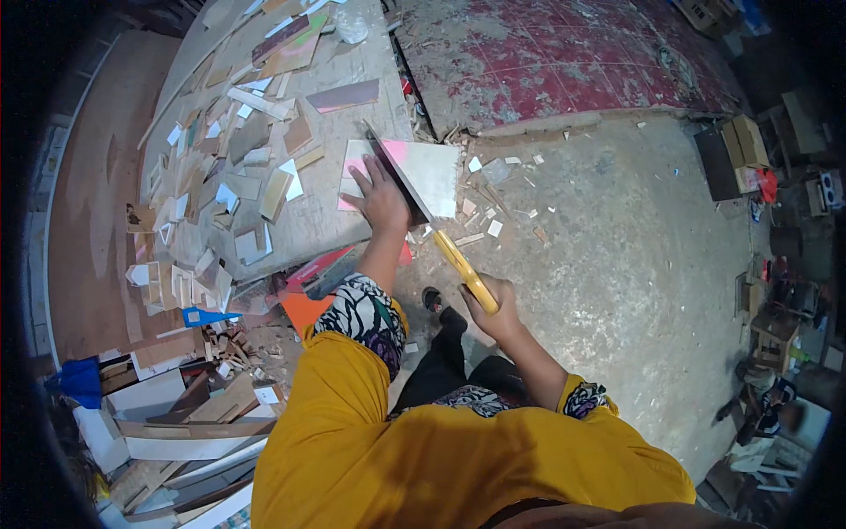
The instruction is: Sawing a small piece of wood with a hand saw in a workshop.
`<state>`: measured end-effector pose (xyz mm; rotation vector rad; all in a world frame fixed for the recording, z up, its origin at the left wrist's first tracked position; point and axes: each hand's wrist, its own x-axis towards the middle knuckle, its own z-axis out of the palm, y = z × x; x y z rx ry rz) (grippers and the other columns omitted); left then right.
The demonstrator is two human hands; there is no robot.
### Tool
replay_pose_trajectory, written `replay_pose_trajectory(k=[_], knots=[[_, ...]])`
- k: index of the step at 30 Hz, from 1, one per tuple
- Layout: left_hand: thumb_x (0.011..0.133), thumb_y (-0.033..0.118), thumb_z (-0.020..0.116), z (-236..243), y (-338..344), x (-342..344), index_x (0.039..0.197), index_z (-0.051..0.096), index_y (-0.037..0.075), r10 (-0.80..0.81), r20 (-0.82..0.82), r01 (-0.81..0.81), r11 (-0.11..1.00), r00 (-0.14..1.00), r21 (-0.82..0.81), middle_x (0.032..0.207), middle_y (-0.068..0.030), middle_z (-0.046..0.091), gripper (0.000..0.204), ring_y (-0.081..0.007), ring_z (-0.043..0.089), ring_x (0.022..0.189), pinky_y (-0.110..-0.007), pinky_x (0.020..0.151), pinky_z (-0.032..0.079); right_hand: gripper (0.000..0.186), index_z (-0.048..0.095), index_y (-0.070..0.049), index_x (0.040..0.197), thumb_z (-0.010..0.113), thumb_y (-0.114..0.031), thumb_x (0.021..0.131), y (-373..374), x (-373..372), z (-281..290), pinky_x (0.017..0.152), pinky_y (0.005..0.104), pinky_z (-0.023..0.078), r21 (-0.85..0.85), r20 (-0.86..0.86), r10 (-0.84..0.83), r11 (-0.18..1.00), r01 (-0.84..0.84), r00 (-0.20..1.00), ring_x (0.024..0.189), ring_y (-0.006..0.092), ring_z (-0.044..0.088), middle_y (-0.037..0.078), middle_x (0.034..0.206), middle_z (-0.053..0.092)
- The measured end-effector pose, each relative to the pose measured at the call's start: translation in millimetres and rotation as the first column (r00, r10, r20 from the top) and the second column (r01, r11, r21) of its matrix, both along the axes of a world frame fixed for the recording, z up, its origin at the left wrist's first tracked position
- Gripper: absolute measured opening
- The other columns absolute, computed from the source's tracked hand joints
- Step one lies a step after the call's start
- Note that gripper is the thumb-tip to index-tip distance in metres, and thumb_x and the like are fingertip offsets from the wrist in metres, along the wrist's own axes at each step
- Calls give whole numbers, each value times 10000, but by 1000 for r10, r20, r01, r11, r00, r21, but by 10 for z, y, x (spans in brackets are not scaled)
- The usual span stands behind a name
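Note:
My right hand is closed around the yellow handle of a hand saw. The saw's dark blade runs up and to the left, across a flat white board with pink patches. My left hand lies on the board just left of the blade, its fingers spread. The board rests at the right edge of a work table, and its right part sticks out past that edge. How deep the blade sits in the board I cannot tell.
Several wood offcuts cover the table's left side. A blue tool lies near its lower corner, above a pile of boards. Small scraps are strewn on the concrete floor. A cardboard box stands at the far right.

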<state>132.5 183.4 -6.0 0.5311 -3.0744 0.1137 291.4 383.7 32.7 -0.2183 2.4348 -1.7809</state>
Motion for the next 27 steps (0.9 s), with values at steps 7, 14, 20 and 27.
replay_pose_trajectory(k=[7, 14, 20, 27], knots=[[902, 147, 351, 44, -29, 70, 1399, 240, 94, 51, -3, -51, 999, 999, 7, 1488, -21, 137, 512, -323, 123, 1362, -713, 974, 112, 96, 584, -27, 759, 627, -112, 770, 235, 511, 9, 508, 359, 435, 38, -82, -15, 999, 19, 996, 562, 316, 581, 171, 654, 569], [896, 170, 346, -9, -2, 14, 1394, 247, 56, -17, -10, 17, 999, 1000, 29, 1473, -90, 160, 520, -358, 102, 1357, -714, 970, 103, 118, 572, -20, 736, 639, -111, 772, -62, -156, 12, 508, 341, 435, -51, 1, 16, 999, -16, 1000, 547, 295, 580, 162, 644, 560], [903, 156, 343, 48, -2, 89, 1400, 238, 90, 44, 12, -44, 998, 999, 40, 1490, -36, 126, 511, -337, 108, 1364, -719, 968, 107, 78, 575, -34, 740, 635, -83, 750, 258, 505, 21, 528, 346, 451, 101, -23, 21, 995, -19, 1000, 588, 334, 579, 161, 693, 576], [897, 182, 338, 22, 9, 44, 1388, 257, 56, -41, -56, 41, 999, 998, 9, 1471, -94, 180, 514, -364, 120, 1353, -715, 966, 108, 62, 590, -41, 766, 632, -84, 750, 196, 266, 42, 551, 347, 452, -111, 69, 15, 994, -8, 998, 608, 322, 588, 166, 691, 562]])
